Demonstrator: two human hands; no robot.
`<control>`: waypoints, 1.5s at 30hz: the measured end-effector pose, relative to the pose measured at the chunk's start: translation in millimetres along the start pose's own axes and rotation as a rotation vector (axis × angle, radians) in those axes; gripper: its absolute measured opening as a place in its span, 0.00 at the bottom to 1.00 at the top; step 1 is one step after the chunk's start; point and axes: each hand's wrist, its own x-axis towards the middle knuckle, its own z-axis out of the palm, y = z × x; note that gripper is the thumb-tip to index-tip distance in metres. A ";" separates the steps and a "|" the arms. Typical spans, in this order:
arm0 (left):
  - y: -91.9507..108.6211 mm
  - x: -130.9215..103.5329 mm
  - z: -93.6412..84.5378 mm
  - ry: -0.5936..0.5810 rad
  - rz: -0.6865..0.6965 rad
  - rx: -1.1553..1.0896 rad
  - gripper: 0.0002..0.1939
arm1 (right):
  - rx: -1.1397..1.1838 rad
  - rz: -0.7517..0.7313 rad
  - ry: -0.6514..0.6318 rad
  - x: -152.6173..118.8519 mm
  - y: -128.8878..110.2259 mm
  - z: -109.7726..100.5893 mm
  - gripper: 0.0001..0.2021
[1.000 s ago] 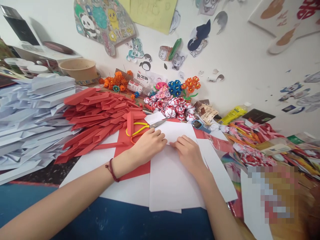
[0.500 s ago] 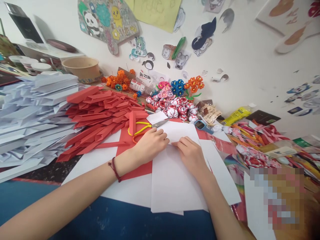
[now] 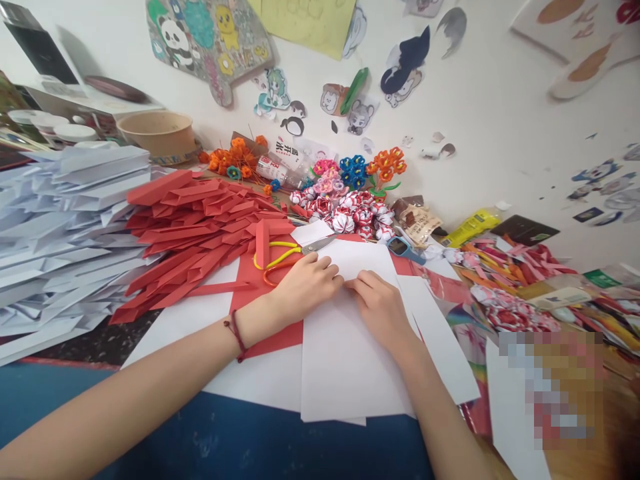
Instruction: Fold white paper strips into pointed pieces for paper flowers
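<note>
My left hand [image 3: 311, 285], with a dark red cord at its wrist, is closed over the upper part of a white sheet [image 3: 350, 360]. Its fingertips nearly meet those of my right hand [image 3: 377, 303], whose thumb and fingers are pinched together on the same sheet. Whatever lies between the fingertips is too small to make out. Scissors with yellow and orange handles [image 3: 280, 253] lie just beyond my left hand, on red paper [image 3: 280, 340]. A small folded red strip [image 3: 262, 244] rests across the handles.
Folded white strips [image 3: 65, 240] and folded red strips [image 3: 200, 227] are heaped on the left. Red-and-white paper flowers [image 3: 350, 213] stand behind the sheets, beside a blue watch-like item [image 3: 404, 249]. Paper scraps and a yellow packet [image 3: 470, 227] lie at right.
The view has shifted slightly. Both hands stay over the white sheet, with my left fingers a little closer to my right fingertips.
</note>
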 end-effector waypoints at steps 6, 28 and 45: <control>-4.0 -7.6 -11.0 -0.046 -0.006 -0.047 0.06 | -0.008 -0.011 -0.008 -2.3 2.6 -3.2 0.11; -0.3 -7.0 -10.8 -0.046 0.117 0.019 0.09 | -0.068 -0.079 0.001 2.1 -3.6 -4.0 0.08; -10.4 -11.8 -24.3 -0.025 0.002 -0.160 0.11 | 0.190 0.087 0.215 -3.2 -1.6 -3.6 0.10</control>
